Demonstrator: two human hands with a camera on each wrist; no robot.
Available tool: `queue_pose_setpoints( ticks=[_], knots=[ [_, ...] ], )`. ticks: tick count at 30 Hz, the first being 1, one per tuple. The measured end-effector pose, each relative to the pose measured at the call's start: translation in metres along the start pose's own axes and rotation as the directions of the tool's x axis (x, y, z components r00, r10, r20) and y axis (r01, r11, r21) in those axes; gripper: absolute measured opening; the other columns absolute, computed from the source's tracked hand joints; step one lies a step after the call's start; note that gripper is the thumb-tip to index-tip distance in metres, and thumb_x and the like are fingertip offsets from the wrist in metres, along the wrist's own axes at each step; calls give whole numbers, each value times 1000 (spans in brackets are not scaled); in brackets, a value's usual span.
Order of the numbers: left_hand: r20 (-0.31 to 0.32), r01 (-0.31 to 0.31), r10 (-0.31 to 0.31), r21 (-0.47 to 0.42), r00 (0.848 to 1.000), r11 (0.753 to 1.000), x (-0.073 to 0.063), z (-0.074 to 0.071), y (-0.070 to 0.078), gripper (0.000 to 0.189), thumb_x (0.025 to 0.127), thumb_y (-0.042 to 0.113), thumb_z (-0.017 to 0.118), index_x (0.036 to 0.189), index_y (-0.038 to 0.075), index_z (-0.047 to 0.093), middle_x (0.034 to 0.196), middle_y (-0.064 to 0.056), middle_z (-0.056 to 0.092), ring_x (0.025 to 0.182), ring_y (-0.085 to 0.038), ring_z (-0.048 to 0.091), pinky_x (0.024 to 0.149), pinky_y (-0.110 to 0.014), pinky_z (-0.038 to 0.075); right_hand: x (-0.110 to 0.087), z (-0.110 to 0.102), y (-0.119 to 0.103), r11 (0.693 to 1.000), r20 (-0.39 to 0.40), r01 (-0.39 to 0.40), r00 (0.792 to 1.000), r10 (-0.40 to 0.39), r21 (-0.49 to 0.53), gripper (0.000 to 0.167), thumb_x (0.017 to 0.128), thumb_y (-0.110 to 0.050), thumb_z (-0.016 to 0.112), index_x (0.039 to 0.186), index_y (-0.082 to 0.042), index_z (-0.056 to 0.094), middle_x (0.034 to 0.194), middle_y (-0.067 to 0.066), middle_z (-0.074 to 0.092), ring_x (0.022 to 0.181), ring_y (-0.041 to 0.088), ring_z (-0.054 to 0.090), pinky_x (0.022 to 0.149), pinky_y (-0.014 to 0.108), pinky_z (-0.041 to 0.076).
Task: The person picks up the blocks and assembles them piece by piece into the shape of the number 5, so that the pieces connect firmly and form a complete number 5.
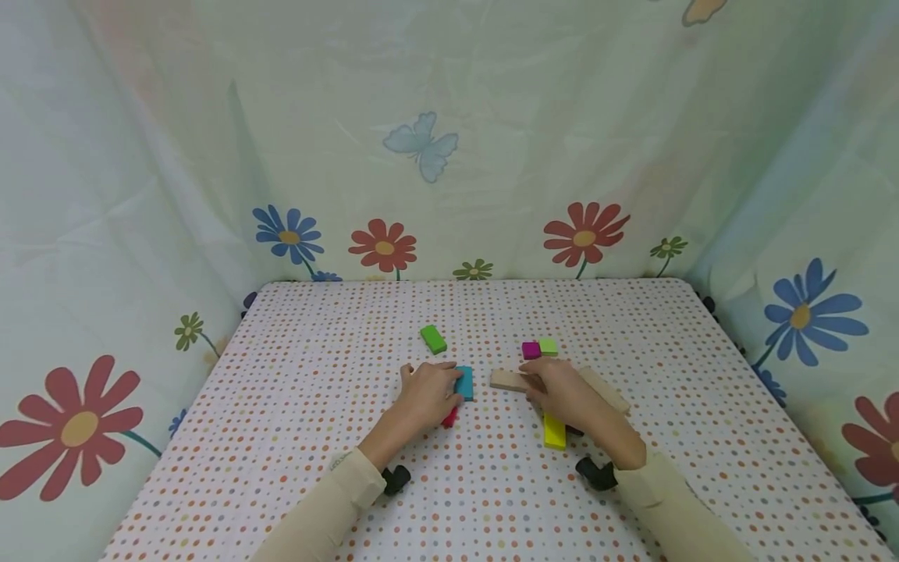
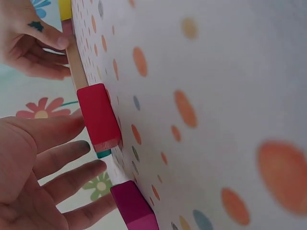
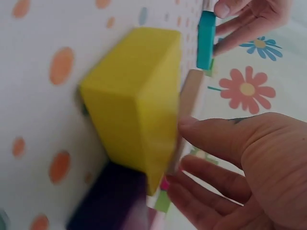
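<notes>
My left hand (image 1: 426, 390) is over a teal block (image 1: 465, 384), thumb near its close end and fingertips near its far end, pinching it. A red block (image 1: 449, 418) lies just nearer, partly covered by that hand. In the left wrist view a magenta block (image 2: 136, 208) sits below the left fingers. My right hand (image 1: 562, 386) pinches a plain wooden block (image 1: 507, 380) by its right end, thumb on the near side. Beneath the right hand are a yellow block (image 1: 554, 433) and a dark purple block (image 3: 112, 196), the latter mostly hidden from the head view.
Farther back lie a green block (image 1: 433, 339), a small magenta block (image 1: 531, 350) and a lime block (image 1: 548, 346). Another wooden block (image 1: 605, 389) is beside the right forearm. A dotted cloth covers the table (image 1: 316, 343), with flowered curtains (image 1: 485, 156) around it.
</notes>
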State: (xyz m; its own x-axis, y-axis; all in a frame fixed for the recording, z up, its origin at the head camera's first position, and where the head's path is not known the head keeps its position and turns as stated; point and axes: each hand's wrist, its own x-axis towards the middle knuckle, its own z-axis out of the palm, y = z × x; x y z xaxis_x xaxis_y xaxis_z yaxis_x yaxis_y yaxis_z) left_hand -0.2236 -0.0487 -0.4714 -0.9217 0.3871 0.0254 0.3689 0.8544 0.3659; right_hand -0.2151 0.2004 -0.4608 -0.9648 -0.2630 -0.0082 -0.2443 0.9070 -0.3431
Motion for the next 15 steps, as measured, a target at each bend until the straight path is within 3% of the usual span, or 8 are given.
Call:
queue_pose_setpoints(
  ticks=[6,15],
  knots=[
    [-8,-3,3,-33,1000,999,-2,-4,2,41,99,26,76,138,13,72,153,-6,64,138,-38,59,113,-74,29,0,-4,4,998,-52,3,999,-6,-57,8,92,-9,81,100,-6,78,104,10,75,89,19,66,79,36,62],
    [2,-8,8,-23,1000,1000,-2,-3,1,41,100,27,75,139,13,71,154,-7,63,137,-40,58,115,-75,29,2,-2,7,999,-36,2,999,-4,-50,6,94,-6,79,99,-4,80,97,7,73,83,15,62,78,33,60]
  ],
)
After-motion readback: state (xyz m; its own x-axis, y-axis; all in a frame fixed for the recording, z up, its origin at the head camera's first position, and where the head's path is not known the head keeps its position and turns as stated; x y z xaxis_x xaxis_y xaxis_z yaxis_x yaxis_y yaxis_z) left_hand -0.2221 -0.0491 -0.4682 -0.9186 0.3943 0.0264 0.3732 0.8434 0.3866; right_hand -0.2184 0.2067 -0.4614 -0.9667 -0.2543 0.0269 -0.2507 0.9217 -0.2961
